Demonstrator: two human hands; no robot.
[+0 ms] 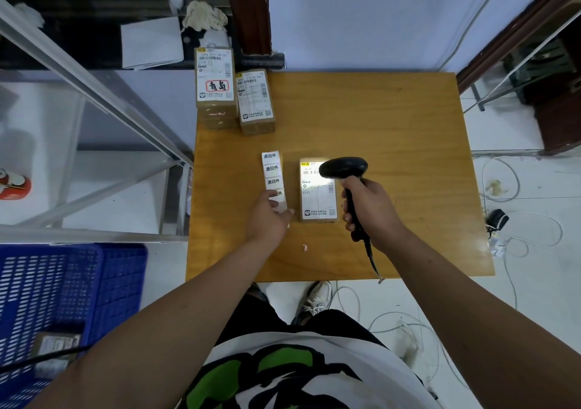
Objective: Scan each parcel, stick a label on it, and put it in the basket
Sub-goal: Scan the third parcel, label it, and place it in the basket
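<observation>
Forearms cross the surface at its near edge. Right hand grips one scanner over one mid-surface parcel. Left hand, fingers relaxed, touches one label strip. Two corner parcels stand far-left.

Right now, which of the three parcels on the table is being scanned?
The lone parcel beside the label strip, lit by the scanner in the right hand. The other two sit unlit at the far left corner.

table looks like smooth wood with a slight sheen. parcels are brown cardboard with white paper labels, taped glossy. scanner is matt black plastic, basket blue plastic mesh.
</observation>
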